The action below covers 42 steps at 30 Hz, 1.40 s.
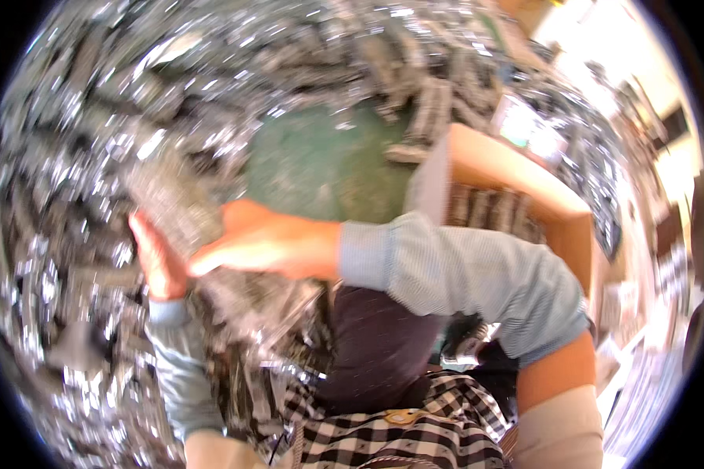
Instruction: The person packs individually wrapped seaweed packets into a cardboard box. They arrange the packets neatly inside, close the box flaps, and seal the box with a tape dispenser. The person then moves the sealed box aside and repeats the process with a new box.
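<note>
My left hand (163, 264) and my right hand (252, 240) meet at the left of the view, around a blurred bundle in clear plastic film (179, 196). The bundle lies between the two hands and slants up to the left; what is inside it cannot be told. Both forearms wear light grey-blue sleeve covers. Crumpled clear film (264, 308) lies just below the hands. At the right, partly behind my right arm, stands an open cardboard box (569, 240) with several similar wrapped bundles (493, 211) in a row.
Heaps of shiny plastic-wrapped pieces (64, 193) surround me at the left and top. A green surface (322, 164) shows in the middle. More shiny pieces (586, 158) lie behind the box. Stacked items (645, 398) stand at the lower right, blurred.
</note>
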{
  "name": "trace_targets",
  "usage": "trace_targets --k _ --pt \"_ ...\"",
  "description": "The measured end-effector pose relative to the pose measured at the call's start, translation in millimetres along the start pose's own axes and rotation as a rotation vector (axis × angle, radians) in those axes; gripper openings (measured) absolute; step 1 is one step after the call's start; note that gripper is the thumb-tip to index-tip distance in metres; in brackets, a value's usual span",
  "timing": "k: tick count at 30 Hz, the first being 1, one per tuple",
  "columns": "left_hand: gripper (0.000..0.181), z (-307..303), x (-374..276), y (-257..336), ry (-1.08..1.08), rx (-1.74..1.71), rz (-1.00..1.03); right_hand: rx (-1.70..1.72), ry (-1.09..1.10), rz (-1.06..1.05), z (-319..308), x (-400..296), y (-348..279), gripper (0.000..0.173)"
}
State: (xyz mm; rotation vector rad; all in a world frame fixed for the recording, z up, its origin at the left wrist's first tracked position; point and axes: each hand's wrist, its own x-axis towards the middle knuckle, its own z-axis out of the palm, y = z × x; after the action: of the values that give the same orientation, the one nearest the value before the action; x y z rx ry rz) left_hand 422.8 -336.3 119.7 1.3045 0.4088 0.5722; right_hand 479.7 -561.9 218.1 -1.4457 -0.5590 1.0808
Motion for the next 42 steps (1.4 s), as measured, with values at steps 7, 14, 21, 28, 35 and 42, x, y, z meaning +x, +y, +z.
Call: trace_targets --k 7,14,21,28,35,42 --pt "0.124 -176.6 -77.3 -222.1 0.361 1.718 -0.189 0.348 0.194 0.151 -38.5 -157.4 -23.0 0.054" --pt "0.079 -214.7 -44.8 -188.5 0.105 0.909 0.196 0.358 0.419 0.141 -20.0 -334.5 1.2 0.079" --pt "0.055 -34.8 4.0 21.0 -0.017 0.052 -0.052 0.835 0.802 0.011 -7.7 -443.3 47.5 0.068" --pt "0.042 166.7 -124.2 128.2 -0.533 -0.146 -0.172 0.996 0.812 -0.062 -8.2 -496.0 72.9 0.056" --pt "0.032 281.9 -198.2 95.1 -1.037 -0.034 -0.859 1.069 0.991 0.043 -42.0 -519.8 82.0 0.046" --pt "0.068 389.7 -188.9 17.9 -0.91 0.338 -0.66 0.192 1.561 0.381 -163.8 -516.8 148.9 0.068"
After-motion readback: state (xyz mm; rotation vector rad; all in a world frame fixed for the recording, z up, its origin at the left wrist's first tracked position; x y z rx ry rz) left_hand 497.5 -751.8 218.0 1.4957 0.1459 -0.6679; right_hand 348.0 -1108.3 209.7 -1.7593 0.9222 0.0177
